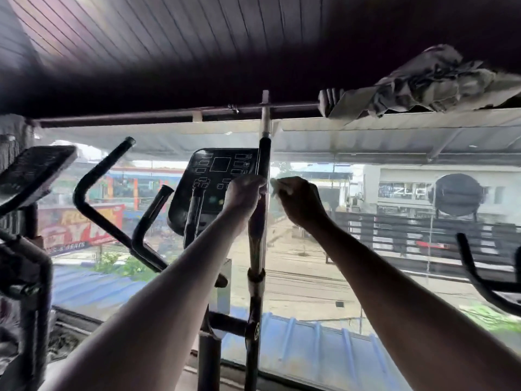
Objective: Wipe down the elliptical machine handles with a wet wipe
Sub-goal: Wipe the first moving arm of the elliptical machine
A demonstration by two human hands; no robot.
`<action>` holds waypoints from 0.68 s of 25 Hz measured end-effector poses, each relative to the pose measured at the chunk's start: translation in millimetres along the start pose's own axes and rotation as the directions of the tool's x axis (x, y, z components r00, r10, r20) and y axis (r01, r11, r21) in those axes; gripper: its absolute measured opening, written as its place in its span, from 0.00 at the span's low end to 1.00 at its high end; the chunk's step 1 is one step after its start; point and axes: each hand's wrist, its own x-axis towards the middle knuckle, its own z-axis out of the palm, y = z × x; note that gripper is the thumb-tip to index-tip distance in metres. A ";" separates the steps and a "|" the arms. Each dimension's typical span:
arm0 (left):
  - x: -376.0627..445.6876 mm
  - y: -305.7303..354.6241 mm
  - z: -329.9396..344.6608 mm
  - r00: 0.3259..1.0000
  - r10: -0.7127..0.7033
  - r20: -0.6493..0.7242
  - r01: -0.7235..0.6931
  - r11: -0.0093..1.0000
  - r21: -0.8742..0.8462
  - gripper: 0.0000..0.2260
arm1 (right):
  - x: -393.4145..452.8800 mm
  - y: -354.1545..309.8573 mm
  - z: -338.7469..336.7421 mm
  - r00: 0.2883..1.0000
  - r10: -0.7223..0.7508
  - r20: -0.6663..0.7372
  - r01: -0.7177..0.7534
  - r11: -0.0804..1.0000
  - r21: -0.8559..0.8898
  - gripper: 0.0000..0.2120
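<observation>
Left hand point(244, 193) grips the handle point(260, 210); right hand point(296, 198) fingers pinch the wipe point(275, 185) beside it.

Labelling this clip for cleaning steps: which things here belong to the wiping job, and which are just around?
In the job: upright handle, wet wipe, left hand, right hand.
Just around: console, bent left handle, bunched cloth up on the rail.

Two hands point(245, 193) point(296, 198), four black handles point(260, 221) point(95, 193) point(152, 215) point(476, 272), one console point(217, 179), one wipe point(275, 186).
</observation>
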 end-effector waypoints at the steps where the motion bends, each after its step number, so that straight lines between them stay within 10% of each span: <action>1: 22.1 -8.6 3.3 0.999 -0.001 -0.034 0.001 1.000 -0.002 0.08 | 13.0 12.0 14.3 0.998 -0.066 -0.013 0.065 0.998 -0.027 0.14; 9: 133.3 -51.3 18.1 0.989 -0.148 -0.017 0.144 0.980 -0.134 0.22 | 84.1 92.3 87.7 0.879 -0.455 -0.145 0.461 0.887 0.009 0.13; 17: 187.8 -30.8 55.5 0.997 -0.072 -0.005 0.071 0.990 -0.126 0.40 | 213.3 127.6 108.9 0.903 -0.420 -0.088 0.427 0.900 0.090 0.14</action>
